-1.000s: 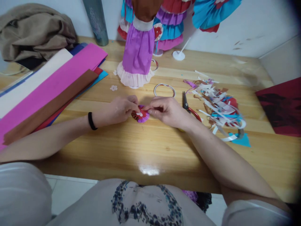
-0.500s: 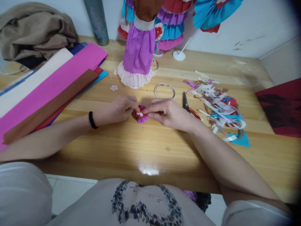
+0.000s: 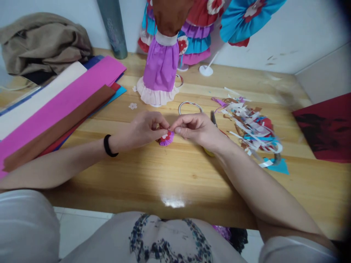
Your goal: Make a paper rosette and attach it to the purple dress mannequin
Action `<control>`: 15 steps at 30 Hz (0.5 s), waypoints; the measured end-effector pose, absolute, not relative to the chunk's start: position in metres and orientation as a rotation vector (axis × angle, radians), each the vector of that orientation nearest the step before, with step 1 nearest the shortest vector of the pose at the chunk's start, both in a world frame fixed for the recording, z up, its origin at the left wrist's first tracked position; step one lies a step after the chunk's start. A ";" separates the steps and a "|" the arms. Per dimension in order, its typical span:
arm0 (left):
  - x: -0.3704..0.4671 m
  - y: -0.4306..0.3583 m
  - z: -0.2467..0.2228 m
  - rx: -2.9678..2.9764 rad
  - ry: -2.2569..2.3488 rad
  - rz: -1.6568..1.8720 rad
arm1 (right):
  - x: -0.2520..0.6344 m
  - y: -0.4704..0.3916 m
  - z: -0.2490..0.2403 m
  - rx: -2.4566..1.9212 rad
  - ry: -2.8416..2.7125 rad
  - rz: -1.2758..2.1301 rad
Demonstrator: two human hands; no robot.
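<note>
A small round pleated rosette [image 3: 169,140], purple and brown with a red middle and a pale flower shape on it, is just above the wood table. My left hand [image 3: 145,129] pinches its upper left side between thumb and fingers. Close beside it, my right hand [image 3: 196,129] has thumb and forefinger pressed together at the rosette's upper right edge. Whatever sits between those right fingertips is too small to make out. A loose pale paper flower [image 3: 132,106] lies on the table to the upper left of my left hand.
Folded crepe paper [image 3: 65,106] lies left, below brown cloth [image 3: 44,40] and a green bottle [image 3: 113,29]. A purple-skirted paper figure [image 3: 160,69] stands behind my hands. A ring [image 3: 190,102], scissors [image 3: 213,117] and paper scraps [image 3: 255,124] are right; a dark red sheet [image 3: 329,128] is farther right.
The rosette is now tipped and partly covered by my left fingers, which have closed on its upper edge. My right hand has drawn slightly up, its fingertips off the pale flower shape.
</note>
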State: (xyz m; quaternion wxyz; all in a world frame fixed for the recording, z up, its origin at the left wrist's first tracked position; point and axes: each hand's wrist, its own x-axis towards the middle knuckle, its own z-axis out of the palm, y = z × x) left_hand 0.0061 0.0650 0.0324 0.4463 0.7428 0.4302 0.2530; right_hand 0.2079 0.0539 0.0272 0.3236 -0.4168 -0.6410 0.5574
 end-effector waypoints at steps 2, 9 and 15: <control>0.008 0.064 0.035 1.858 1.089 0.629 | 0.207 0.054 0.028 -1.078 -1.672 1.471; 0.010 0.063 0.039 1.898 1.153 0.677 | 0.207 0.054 0.029 -1.064 -1.698 1.422; 0.013 0.060 0.039 2.075 1.186 0.777 | 0.208 0.054 0.025 -1.087 -1.752 1.336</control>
